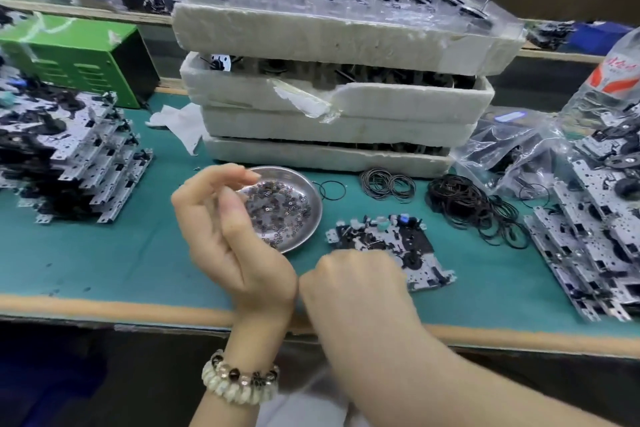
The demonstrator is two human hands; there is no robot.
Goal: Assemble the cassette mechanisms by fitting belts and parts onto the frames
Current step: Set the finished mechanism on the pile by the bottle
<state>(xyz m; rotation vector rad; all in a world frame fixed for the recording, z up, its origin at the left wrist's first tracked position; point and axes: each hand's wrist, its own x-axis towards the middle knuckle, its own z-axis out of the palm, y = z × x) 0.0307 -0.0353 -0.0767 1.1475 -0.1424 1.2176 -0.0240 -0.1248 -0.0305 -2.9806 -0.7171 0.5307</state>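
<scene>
One cassette frame (398, 246), metal with black parts, lies flat on the green mat. My right hand (353, 284) sits at its near left corner, knuckles up and fingers curled down out of sight, so what they hold is hidden. My left hand (225, 225) hovers over the near left rim of a steel dish (311, 198) of tiny washers, fingers loosely curled, with nothing visible between thumb and fingertips. Loose black belts (467, 204) lie in a heap behind the frame, with smaller belt bundles (388, 184) and a single belt (332, 190) nearer the dish.
Stacked frames stand at the left (79, 163) and at the right (595, 246). White foam trays (332, 94) of parts are piled behind the dish, the top one bristling with spindles. A green box (69, 55), plastic bags (512, 149) and a bottle (620, 69) are at the back.
</scene>
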